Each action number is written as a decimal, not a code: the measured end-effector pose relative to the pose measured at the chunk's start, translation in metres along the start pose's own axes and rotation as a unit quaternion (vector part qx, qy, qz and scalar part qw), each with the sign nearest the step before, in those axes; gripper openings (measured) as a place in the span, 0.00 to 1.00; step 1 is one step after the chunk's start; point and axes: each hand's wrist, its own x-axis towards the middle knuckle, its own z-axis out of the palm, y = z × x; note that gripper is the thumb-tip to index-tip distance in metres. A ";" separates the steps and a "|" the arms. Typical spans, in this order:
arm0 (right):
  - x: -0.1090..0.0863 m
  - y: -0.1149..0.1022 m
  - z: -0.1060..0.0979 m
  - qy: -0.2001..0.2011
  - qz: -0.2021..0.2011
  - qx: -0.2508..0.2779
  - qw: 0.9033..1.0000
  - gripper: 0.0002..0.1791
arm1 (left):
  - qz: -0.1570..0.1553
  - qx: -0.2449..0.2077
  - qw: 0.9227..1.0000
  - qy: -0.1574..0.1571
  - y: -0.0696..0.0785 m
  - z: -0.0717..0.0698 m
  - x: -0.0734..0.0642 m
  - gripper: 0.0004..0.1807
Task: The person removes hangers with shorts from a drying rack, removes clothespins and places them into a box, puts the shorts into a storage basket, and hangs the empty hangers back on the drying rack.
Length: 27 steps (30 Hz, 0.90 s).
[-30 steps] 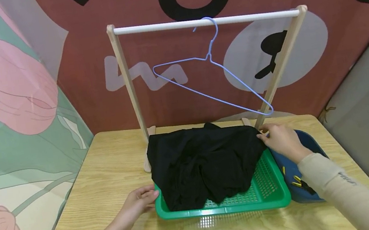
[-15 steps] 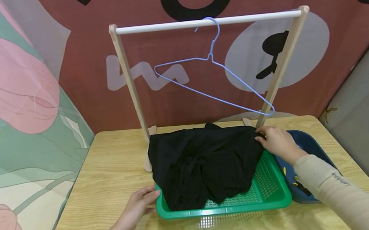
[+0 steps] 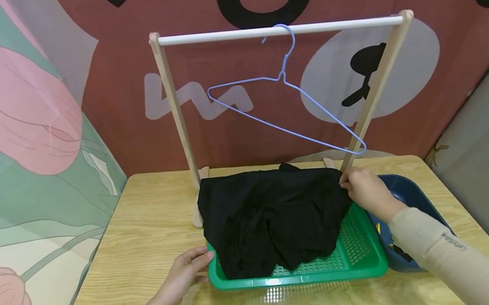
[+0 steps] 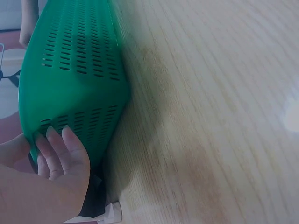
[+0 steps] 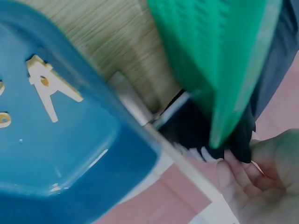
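Note:
A rumpled black garment (image 3: 273, 216) lies across a green perforated basket (image 3: 366, 267), spilling over its left and back sides. My right hand (image 3: 366, 191) pinches the garment's back right corner between thumb and fingers, beside the basket's rim. In the right wrist view, white marks (image 5: 205, 153) show on the cloth near those fingertips. At the basket's left side, my left hand (image 3: 184, 273) grips the rim, thumb over the top and fingers against the outer wall, as the left wrist view also shows. Part of the garment hangs hidden behind the basket.
A rack (image 3: 227, 35) with wooden posts stands behind the basket, and a blue hanger (image 3: 287, 124) hangs from its bar. Right of the basket is a blue bin (image 3: 409, 191) holding several clothespins, one a yellowish clothespin (image 5: 49, 86). Everything stands on a wooden table (image 3: 149, 214).
My right hand has shifted slightly from the bin side toward the garment's corner, and its fingers have closed more on the cloth. My left hand keeps its place on the basket. The head view has shifted slightly.

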 end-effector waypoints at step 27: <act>-0.040 -0.117 0.015 -0.056 -0.224 -0.032 0.972 0.07 | -0.012 0.007 1.000 0.005 -0.003 -0.001 0.000 0.32</act>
